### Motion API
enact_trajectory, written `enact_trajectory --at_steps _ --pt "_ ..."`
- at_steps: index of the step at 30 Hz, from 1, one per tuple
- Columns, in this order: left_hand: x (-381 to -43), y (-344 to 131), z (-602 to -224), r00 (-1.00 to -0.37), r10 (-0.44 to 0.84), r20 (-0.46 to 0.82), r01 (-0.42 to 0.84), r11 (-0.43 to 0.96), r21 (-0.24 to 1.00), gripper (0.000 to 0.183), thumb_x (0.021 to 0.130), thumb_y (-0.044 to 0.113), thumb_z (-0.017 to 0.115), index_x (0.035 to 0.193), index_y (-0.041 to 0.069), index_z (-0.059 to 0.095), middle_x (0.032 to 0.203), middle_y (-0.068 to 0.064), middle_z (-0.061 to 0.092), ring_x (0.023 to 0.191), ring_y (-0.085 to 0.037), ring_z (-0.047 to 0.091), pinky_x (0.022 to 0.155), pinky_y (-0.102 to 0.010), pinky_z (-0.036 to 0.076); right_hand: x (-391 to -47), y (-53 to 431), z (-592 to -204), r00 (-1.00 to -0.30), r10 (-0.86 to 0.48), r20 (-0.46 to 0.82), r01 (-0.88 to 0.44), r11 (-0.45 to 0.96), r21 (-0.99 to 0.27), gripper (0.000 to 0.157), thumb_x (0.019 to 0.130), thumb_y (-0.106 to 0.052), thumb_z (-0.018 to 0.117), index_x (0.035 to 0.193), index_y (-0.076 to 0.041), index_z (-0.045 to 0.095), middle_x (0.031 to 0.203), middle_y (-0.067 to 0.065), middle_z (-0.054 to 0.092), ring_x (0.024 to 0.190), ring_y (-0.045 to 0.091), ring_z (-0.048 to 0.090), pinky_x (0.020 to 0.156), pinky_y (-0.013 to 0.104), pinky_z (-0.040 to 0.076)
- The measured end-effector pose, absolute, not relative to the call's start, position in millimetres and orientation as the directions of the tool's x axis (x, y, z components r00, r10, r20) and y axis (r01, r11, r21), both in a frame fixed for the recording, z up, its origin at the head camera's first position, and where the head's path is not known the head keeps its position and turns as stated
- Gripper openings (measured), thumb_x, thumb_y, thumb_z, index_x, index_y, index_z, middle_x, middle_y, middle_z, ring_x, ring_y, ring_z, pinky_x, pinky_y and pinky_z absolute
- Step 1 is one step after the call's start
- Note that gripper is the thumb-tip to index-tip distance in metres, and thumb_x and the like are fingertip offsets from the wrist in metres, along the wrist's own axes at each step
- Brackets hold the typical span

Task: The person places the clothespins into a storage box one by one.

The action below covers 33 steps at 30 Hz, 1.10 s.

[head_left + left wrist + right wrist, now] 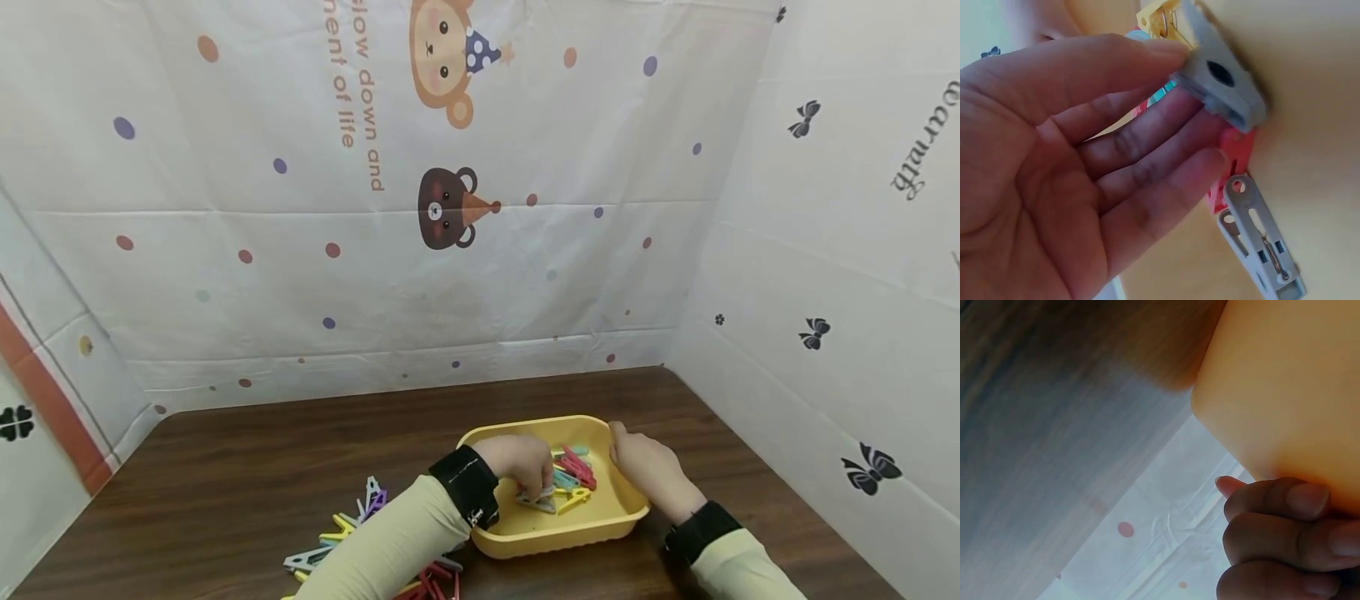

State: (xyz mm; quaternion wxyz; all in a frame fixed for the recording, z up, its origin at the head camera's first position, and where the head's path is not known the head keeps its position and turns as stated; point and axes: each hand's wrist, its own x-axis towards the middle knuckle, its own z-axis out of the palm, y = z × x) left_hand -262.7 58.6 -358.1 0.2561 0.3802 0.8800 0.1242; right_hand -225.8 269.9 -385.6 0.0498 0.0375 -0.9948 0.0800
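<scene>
We've got the yellow tray [618,504] on the wooden table [285,454]; right hand [651,468] has its fingers curled round the right-hand rim, probably to stop the tray sliding. Left hand [521,462] is inside, pinching a grey clothespin [1229,87] between thumb and fingers, low over the tray floor. Red clothespin [1238,150] sits just beside it, second grey one [1263,237] beyond. Rest of the in-tray clothespins [576,471] are bunched toward the middle, likely so they're easy to reach. Loose pile [339,530] lies on the table, left of the tray, partly hidden by our left sleeve [397,533]. Pose: left forearm slants in over the near-left corner, wrist bent, fingers down; right forearm comes in from the near right.
</scene>
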Motion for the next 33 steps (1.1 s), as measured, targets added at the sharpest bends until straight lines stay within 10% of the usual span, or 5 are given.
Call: enact_trajectory --at_steps 6,14,33 --pt "-267 58 -358 -0.533 0.733 -0.423 0.570 0.680 0.461 0.043 0.085 -0.013 0.063 0.057 0.012 0.042 0.055 0.004 0.031 0.047 -0.005 0.029 0.048 -0.018 0.026 -227 271 -385 -0.993 -0.068 0.099 -0.082 0.986 -0.143 0.036 0.103 -0.011 0.051 0.131 0.011 0.050 0.066 0.006 0.056 0.056 0.017 0.050 0.050 0.030 0.040" --pt "-263 60 -360 -0.630 0.697 -0.342 0.589 0.717 0.374 0.025 0.088 -0.007 0.065 0.103 0.008 0.079 0.067 0.005 0.049 0.051 -0.005 0.038 0.050 -0.017 0.033 -227 270 -381 -0.993 -0.070 0.100 -0.084 0.986 -0.144 0.037 0.103 -0.011 0.051 0.132 0.011 0.050 0.068 0.008 0.059 0.057 0.017 0.052 0.051 0.031 0.042" --pt "-256 74 -377 -0.650 0.730 -0.211 0.699 0.683 0.210 0.016 0.083 -0.001 0.073 0.087 0.014 0.078 0.073 0.011 0.055 0.054 -0.001 0.042 0.050 -0.013 0.035 -224 273 -390 -0.989 -0.080 0.129 -0.099 0.984 -0.149 0.035 0.102 -0.010 0.051 0.130 0.011 0.052 0.064 0.006 0.055 0.054 0.016 0.049 0.049 0.030 0.038"
